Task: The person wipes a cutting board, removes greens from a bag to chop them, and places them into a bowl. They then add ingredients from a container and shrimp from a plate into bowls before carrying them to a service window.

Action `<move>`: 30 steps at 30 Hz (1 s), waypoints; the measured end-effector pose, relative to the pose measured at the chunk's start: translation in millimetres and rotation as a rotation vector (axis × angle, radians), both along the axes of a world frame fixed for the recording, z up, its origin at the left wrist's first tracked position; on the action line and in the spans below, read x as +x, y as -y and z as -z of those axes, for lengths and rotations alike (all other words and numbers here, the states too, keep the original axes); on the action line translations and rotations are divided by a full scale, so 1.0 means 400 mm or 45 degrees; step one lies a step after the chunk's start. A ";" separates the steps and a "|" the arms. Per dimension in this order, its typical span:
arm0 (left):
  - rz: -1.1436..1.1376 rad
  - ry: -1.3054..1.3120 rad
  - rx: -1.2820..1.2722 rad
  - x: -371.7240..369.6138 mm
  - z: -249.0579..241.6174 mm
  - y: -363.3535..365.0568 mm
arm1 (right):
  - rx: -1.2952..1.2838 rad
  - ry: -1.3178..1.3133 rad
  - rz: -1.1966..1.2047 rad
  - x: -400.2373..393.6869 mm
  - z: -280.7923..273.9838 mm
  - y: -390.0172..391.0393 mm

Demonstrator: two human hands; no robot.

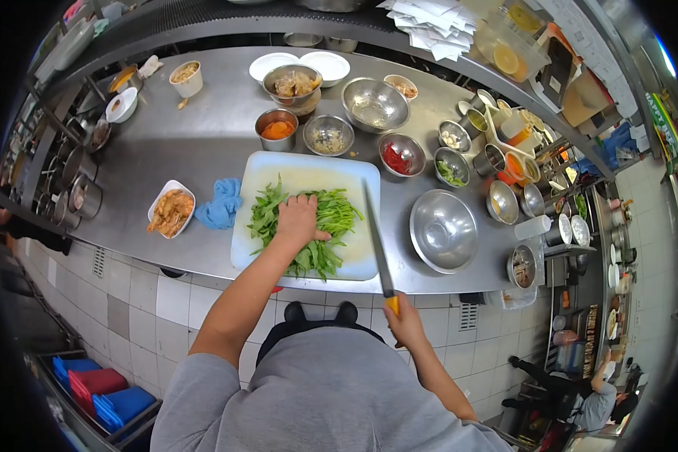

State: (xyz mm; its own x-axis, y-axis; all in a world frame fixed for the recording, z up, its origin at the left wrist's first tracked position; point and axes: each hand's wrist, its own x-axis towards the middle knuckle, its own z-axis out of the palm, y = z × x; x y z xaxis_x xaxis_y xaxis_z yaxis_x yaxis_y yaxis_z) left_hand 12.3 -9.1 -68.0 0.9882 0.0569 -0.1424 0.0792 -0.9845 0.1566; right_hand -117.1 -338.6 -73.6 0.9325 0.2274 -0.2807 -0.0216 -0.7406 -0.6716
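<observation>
A heap of leafy greens (331,215), leaves at left and cut stems at right, lies on the white cutting board (271,167). My left hand (298,220) presses down on the heap and holds it, fingers bent over the greens and thumb out to the right. My right hand (404,322) is closed around the yellow handle of a long knife (378,239). Its blade points away from me, over the board's right edge. Beside the board at left lies a crumpled blue cloth (220,205); a steel bowl (444,231) stands to the right.
Behind the board are bowls of carrot slices (277,130), chopped garlic (328,138) and red peppers (400,157). A white dish of orange-coated meat (173,210) sits left. Several small containers crowd the right. An overhead shelf (226,30) spans the back. Another person (591,403) works at far right.
</observation>
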 end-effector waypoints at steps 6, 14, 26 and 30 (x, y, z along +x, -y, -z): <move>-0.054 -0.106 -0.005 0.022 -0.012 0.006 | -0.213 -0.005 -0.249 0.041 -0.107 -0.119; -0.050 -0.081 0.067 0.021 0.001 0.012 | -0.487 -0.217 -0.484 0.171 -0.184 -0.156; -0.087 -0.083 0.075 0.033 0.022 0.018 | -0.347 -0.109 -0.457 0.321 0.051 -0.287; -0.091 -0.003 0.073 0.015 0.019 0.026 | -0.312 -0.061 -0.453 0.342 0.078 -0.268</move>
State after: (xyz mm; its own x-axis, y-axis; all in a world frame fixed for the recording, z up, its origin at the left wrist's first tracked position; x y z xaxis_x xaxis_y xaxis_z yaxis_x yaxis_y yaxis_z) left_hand 18.5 -19.4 -75.7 0.9810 0.1352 -0.1391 0.1497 -0.9836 0.1001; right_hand 19.6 -231.4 -104.6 0.7924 0.4537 -0.4077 0.2369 -0.8449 -0.4796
